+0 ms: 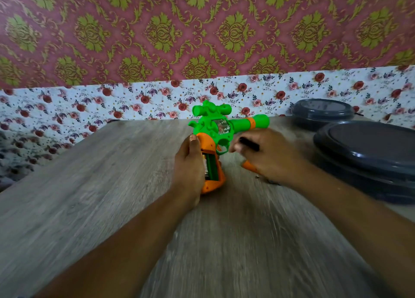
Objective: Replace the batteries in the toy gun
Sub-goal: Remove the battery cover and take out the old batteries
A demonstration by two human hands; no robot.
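Left hand (187, 163) round toy gun (215, 138) grip; right hand (267, 156) pinching black rod (249, 144).

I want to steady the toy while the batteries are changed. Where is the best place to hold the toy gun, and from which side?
Probably the orange grip of the toy gun, taken from its left, as the left hand does. This leaves the open battery compartment facing up and uncovered, and the barrel points away.

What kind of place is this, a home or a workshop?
Probably a room in a home. The wall has ornate red and gold wallpaper with a floral strip below, and grey lidded containers sit on the wooden table, where the left hand holds a toy gun.
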